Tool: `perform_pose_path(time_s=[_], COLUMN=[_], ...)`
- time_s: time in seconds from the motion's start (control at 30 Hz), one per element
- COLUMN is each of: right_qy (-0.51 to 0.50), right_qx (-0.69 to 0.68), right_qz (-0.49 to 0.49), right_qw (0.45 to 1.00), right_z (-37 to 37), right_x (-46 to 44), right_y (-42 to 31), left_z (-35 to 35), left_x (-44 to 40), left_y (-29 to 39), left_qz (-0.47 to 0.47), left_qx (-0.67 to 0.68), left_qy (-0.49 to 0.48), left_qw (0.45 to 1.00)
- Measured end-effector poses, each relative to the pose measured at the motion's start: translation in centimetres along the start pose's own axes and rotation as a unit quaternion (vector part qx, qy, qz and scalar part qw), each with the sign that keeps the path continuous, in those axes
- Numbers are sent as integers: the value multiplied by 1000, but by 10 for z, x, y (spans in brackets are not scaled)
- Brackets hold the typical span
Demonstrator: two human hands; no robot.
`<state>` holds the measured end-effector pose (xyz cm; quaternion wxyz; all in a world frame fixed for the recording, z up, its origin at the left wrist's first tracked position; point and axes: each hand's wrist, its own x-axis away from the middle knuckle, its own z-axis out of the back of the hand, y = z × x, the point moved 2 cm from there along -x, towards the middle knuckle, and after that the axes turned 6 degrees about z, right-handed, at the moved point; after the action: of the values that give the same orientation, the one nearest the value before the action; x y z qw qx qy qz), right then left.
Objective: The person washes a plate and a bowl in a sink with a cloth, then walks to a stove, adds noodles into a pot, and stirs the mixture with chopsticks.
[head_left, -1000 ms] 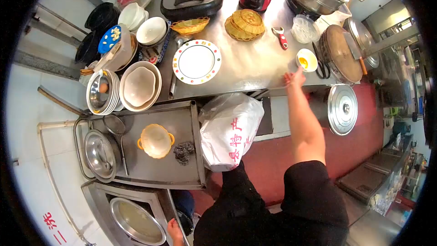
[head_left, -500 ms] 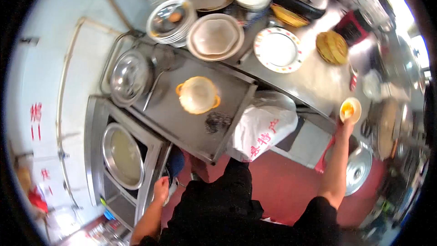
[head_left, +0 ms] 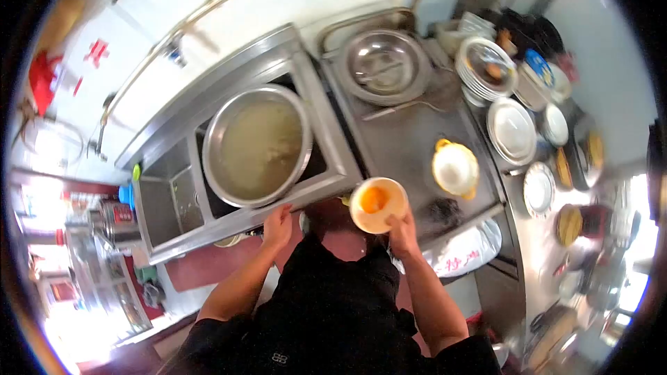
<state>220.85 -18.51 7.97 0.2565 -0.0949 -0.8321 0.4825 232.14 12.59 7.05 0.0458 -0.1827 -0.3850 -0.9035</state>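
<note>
My right hand [head_left: 401, 236] grips the rim of a small cream bowl [head_left: 389, 217], thumb on the inside edge. The bowl is tilted a little towards me and has something orange in it, like egg yolk [head_left: 374, 199]. My left hand [head_left: 278, 228], its fingers curled, is by the front edge of the sink [head_left: 229, 225]; nothing shows in it. A large metal basin [head_left: 217, 191] of cloudy liquid stands in the sink, just beyond my left hand.
Right of the sink, a metal counter [head_left: 396, 156] carries a yellow-handled bowl [head_left: 455, 169], a dark scouring pad [head_left: 445, 214], a long-handled utensil [head_left: 399, 109] and a metal bowl [head_left: 385, 62]. Stacked plates [head_left: 474, 87] stand farther right. A white plastic bag [head_left: 472, 246] hangs below.
The view has swung left towards the sink. My right hand has brought the cream bowl from the far right to in front of my body. My left hand is now closer to the basin.
</note>
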Motion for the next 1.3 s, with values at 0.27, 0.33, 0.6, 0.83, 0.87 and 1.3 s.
perform_pose_path(time_s=[0.27,0.33,0.6,0.83,0.87,1.3], right_qy=[-154,-142,-166,-157,-151,-305], right_qx=[418,493,692,683,642,465], right_qz=[47,-39,28,57,13,-135], right_qw=[894,857,702,711,752,820], right_z=[-248,-288,-368,-386,-382,-510], right_x=[-137,-161,-239,-256,-258,-198], right_y=[134,142,178,245,263,221], left_z=[99,106,105,114,112,210], left_x=[-118,-148,-214,-232,-234,-233], left_y=[-87,-111,-143,-152,-156,-163], left_qz=[42,80,292,383,374,332], left_qx=[129,144,291,365,370,464], left_qy=[36,27,-64,-49,-43,71], left_qw=[990,986,909,847,849,818])
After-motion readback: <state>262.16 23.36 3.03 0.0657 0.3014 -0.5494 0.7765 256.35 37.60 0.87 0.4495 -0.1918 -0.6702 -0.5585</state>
